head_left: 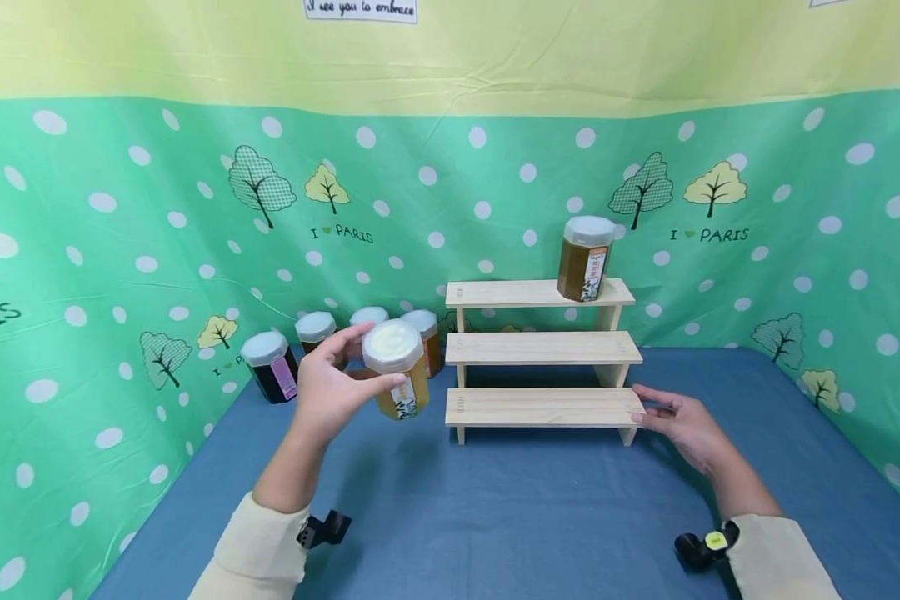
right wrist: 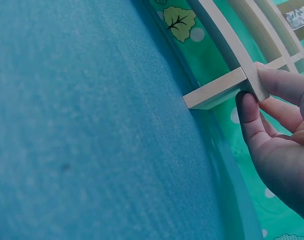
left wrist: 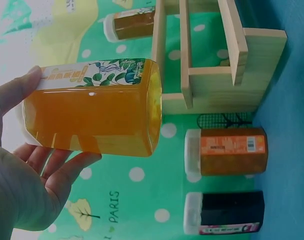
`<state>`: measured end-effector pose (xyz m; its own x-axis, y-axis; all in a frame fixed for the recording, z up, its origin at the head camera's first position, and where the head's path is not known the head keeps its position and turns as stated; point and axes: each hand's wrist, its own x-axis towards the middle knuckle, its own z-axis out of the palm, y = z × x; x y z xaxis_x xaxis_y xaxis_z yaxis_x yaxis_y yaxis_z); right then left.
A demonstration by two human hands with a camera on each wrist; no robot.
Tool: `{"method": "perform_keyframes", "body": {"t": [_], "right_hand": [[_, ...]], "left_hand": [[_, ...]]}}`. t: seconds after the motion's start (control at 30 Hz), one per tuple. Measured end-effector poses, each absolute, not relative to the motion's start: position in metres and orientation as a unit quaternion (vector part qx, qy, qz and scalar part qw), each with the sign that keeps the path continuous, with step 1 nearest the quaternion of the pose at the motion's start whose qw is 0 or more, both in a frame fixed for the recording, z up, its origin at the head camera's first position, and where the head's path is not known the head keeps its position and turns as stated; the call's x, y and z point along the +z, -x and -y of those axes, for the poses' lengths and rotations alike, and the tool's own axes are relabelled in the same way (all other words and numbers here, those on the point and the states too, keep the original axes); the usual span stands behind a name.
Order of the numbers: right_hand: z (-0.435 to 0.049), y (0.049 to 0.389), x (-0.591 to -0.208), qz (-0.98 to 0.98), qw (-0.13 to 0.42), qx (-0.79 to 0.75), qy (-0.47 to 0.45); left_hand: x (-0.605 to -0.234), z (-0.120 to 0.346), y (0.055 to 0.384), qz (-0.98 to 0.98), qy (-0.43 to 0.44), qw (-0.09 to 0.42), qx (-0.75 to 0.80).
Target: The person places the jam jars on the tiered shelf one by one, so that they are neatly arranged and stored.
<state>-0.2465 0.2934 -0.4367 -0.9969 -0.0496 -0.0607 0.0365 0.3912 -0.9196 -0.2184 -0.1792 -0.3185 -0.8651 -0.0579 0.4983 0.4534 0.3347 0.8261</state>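
My left hand (head_left: 333,387) grips a honey jar (head_left: 408,396) with a white lid, held upright in the air left of a three-step wooden rack (head_left: 540,350). In the left wrist view, thumb and fingers go round the lid end of this amber jar (left wrist: 92,112), and its label faces away from the palm. At the rack's other side, my right hand (head_left: 682,425) pinches the right end of the lowest shelf, thumb beneath and fingers above, as the right wrist view shows. Another, browner honey jar (head_left: 585,260) stands on the top shelf near its right end.
Several more white-lidded jars stand on the blue cloth (head_left: 510,517) at the back left. Among them are a dark jar (head_left: 272,368) with a purple label and an orange-brown jar (head_left: 432,350) close to the rack. A green patterned curtain (head_left: 435,208) hangs behind.
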Motion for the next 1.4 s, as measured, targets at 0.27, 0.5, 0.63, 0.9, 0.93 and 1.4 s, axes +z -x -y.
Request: {"method": "perform_keyframes", "body": {"t": [0.27,0.5,0.63,0.9,0.93,1.4], "right_hand": [[-0.294,0.248,-0.438,-0.832,0.037,-0.554,0.004],[-0.295,0.248,-0.439,-0.832,0.034,-0.554,0.005],[-0.295,0.248,-0.439,-0.833,0.032,-0.552,0.008],[-0.296,0.248,-0.439,-0.828,0.036,-0.559,0.003],[-0.296,0.248,-0.439,-0.828,0.036,-0.56,0.004],[-0.295,0.247,-0.438,-0.829,0.036,-0.559,0.008]], "left_hand": [[-0.314,0.169,0.224,0.79,0.143,0.244,-0.544],[-0.311,0.16,0.231,0.794,0.146,0.242,-0.538],[-0.308,0.154,0.235,0.794,0.146,0.231,-0.543],[-0.304,0.143,0.246,0.799,0.146,0.237,-0.533],[-0.303,0.142,0.247,0.798,0.147,0.238,-0.534],[-0.292,0.125,0.276,0.799,0.121,0.213,-0.549]]}}
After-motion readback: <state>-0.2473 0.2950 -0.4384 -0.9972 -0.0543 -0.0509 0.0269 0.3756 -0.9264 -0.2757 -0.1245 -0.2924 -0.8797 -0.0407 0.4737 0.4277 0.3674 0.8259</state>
